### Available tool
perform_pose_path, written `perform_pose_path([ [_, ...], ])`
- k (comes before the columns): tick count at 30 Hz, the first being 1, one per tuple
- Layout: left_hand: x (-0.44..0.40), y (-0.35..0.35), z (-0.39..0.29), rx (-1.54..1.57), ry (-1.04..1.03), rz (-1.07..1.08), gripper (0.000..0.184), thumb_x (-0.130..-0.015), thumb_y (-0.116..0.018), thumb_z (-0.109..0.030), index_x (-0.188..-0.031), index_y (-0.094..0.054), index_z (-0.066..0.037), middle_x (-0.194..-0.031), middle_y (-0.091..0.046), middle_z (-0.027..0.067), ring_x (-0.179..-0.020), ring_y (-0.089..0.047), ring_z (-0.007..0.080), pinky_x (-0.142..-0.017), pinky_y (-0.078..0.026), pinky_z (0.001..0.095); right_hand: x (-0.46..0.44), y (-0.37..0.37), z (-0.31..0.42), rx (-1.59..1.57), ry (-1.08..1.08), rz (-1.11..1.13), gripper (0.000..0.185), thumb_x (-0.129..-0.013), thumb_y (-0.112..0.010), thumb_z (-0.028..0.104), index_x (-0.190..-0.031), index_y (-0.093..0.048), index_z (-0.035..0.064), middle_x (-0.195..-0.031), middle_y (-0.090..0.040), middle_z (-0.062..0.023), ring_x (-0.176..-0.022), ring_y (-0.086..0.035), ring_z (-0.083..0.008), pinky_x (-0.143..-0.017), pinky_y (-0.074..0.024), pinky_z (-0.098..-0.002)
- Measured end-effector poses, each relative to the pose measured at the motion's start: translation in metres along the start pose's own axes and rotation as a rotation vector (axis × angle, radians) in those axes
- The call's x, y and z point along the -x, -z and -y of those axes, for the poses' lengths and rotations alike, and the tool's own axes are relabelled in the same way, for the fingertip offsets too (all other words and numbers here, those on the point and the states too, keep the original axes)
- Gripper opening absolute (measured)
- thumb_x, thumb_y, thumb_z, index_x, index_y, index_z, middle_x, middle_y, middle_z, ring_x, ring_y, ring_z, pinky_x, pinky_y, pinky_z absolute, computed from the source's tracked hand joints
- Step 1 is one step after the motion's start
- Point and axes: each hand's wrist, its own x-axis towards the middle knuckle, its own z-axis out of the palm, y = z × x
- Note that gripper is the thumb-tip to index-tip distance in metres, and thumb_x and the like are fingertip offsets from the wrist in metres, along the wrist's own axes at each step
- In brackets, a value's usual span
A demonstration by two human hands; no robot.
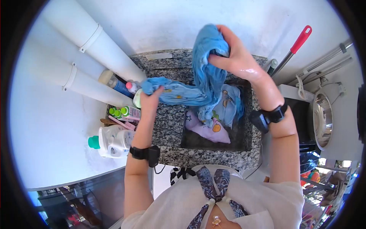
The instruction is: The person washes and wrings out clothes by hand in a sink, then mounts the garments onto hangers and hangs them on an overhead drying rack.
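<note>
A wet blue printed cloth (181, 93) is stretched between my two hands above the stone sink. My left hand (151, 97) grips one bunched end, over the counter on the left. Higher up, my right hand (237, 57) is closed round the other end, and the cloth hangs from it in folds. In the sink basin (190, 143) lie a light blue printed cloth (228, 110) and a lilac cloth (213, 131) with an orange round print. The raised cloth's lower folds hang over them, so I cannot tell whether they touch.
Left of the sink stand a white jug with a green cap (112, 141), several green-capped bottles (131, 112) and a pink brush (120, 121). White pipes (110, 45) rise behind them. On the right are a red-handled pole (301, 40) and a metal basin (323, 120).
</note>
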Motion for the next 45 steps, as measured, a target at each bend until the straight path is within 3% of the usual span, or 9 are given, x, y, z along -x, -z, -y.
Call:
perform_pose_path([
  [4, 0.015, -0.03, 0.035, -0.48, -0.146, -0.029, 0.04, -0.071, -0.065, -0.006, -0.11, -0.056, -0.003, -0.095, -0.063, 0.0215, -0.091, -0.061, 0.0356, -0.081, -0.047, 0.0389, -0.019, -0.003, 0.028, 0.173, 0.135, 0.109, 0.056, -0.07, -0.062, 0.0, -0.123, -0.042, -0.0012, -0.106, -0.055, -0.0105, -0.097, -0.056, -0.0198, -0.087, -0.0432, -0.0305],
  [7, 0.026, -0.051, 0.078, -0.652, -0.185, 0.161, 0.047, -0.066, -0.062, -0.001, -0.113, -0.054, -0.004, -0.096, -0.062, 0.0211, -0.093, -0.059, 0.0369, -0.082, -0.046, 0.0424, -0.013, -0.012, -0.005, 0.538, 0.326, 0.295, 0.061, -0.062, -0.061, -0.004, -0.12, -0.043, -0.001, -0.106, -0.052, -0.0211, -0.1, -0.051, -0.0422, -0.087, -0.0448, -0.0403],
  [14, 0.058, -0.141, 0.182, -0.805, 0.003, 0.378, 0.074, -0.068, -0.065, -0.007, -0.135, -0.033, -0.005, -0.131, -0.037, 0.0267, -0.116, -0.041, 0.0446, -0.095, -0.039, 0.0438, 0.111, -0.087, -0.268, 0.612, -0.237, 0.215, 0.079, -0.061, -0.058, -0.007, -0.134, -0.03, 0.0033, -0.108, -0.049, -0.0212, -0.097, -0.05, -0.0415, -0.087, -0.0414, -0.0444],
  [17, 0.063, -0.194, 0.241, -0.922, 0.08, 0.433, 0.078, -0.075, -0.067, -0.037, -0.141, -0.028, -0.02, -0.149, -0.012, 0.0162, -0.135, -0.008, 0.0465, -0.101, -0.015, 0.0667, 0.163, -0.106, -0.376, 0.623, -0.554, 0.007, 0.079, -0.063, -0.06, -0.002, -0.136, -0.031, 0.0097, -0.113, -0.049, -0.0219, -0.103, -0.049, -0.0409, -0.087, -0.04, -0.0465],
  [28, 0.014, -0.227, 0.348, -0.951, 0.261, 0.71, 0.088, -0.067, -0.069, -0.051, -0.141, -0.027, -0.028, -0.148, -0.015, 0.0183, -0.133, -0.007, 0.0494, -0.101, -0.007, 0.0696, 0.208, -0.137, -0.522, 1.052, -0.798, 0.329, 0.061, -0.069, -0.061, 0.012, -0.129, -0.046, 0.0156, -0.122, -0.048, -0.0202, -0.11, -0.045, -0.0394, -0.088, -0.0339, -0.0536],
  [35, -0.017, -0.204, 0.307, -0.897, 0.347, 0.89, 0.099, -0.062, -0.074, -0.047, -0.143, -0.023, -0.021, -0.146, -0.019, 0.0228, -0.132, -0.017, 0.0486, -0.102, -0.018, 0.0632, 0.16, -0.095, -0.443, 0.81, -0.698, 0.303, 0.057, -0.065, -0.056, 0.001, -0.121, -0.051, 0.0089, -0.107, -0.059, -0.0148, -0.102, -0.054, -0.0307, -0.085, -0.0419, -0.0413],
  [37, -0.021, -0.189, 0.281, -0.751, 0.46, 0.926, 0.103, -0.061, -0.075, -0.047, -0.143, -0.021, -0.019, -0.145, -0.023, 0.0224, -0.131, -0.02, 0.0475, -0.104, -0.02, 0.0599, 0.148, -0.069, -0.401, 0.099, -0.589, -0.037, 0.052, -0.061, -0.049, -0.005, -0.112, -0.056, 0.0055, -0.095, -0.061, -0.0079, -0.096, -0.056, -0.0201, -0.08, -0.044, -0.0292],
  [41, -0.02, -0.156, 0.131, -0.462, -0.296, 0.631, 0.105, -0.059, -0.078, -0.037, -0.143, -0.02, -0.012, -0.14, -0.036, 0.0145, -0.131, -0.027, 0.0418, -0.105, -0.023, 0.0551, 0.098, -0.018, -0.253, -0.102, -0.431, -0.067, 0.046, -0.059, -0.044, -0.006, -0.101, -0.058, 0.0034, -0.097, -0.057, -0.0021, -0.093, -0.053, -0.0134, -0.079, -0.0424, -0.0232],
  [45, -0.014, -0.142, -0.007, -0.36, -0.516, 0.597, 0.078, -0.063, -0.075, -0.025, -0.131, -0.041, -0.007, -0.121, -0.053, 0.0146, -0.117, -0.047, 0.0328, -0.099, -0.035, 0.0443, 0.051, 0.01, -0.115, -0.195, -0.3, -0.117, 0.051, -0.058, -0.044, -0.002, -0.108, -0.052, 0.0049, -0.101, -0.054, -0.0023, -0.094, -0.051, -0.0133, -0.079, -0.0401, -0.0211],
])
